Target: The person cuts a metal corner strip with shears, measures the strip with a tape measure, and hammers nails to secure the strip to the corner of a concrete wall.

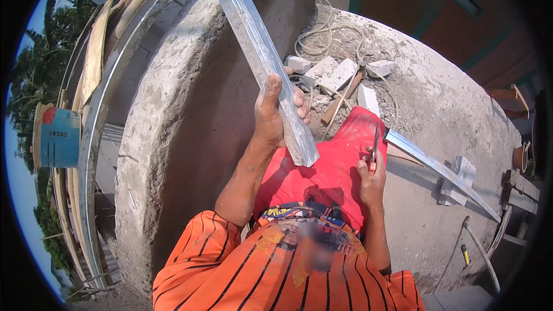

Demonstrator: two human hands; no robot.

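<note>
My left hand [269, 112] is wrapped round a short length of galvanized metal channel [249, 31]. The channel slants from the upper left down toward my lap, its lower end above my red trousers [299, 181]. Beside my right thigh, my right hand [373, 183] is closed on metal snips [376, 141]. Their dark blades point up and away from me, and a bit of red handle shows at my fingers. The snips are apart from the channel in my left hand. Just past them begins a longer metal channel [440, 170], slanting down to the right.
A white block [459, 179] lies under the longer channel. Broken white blocks [340, 74], a wooden-handled tool [343, 99] and a pale cable [329, 27] lie ahead on rubble. A rough concrete wall [164, 86] rises at left, with a blue bucket [60, 138] beyond it.
</note>
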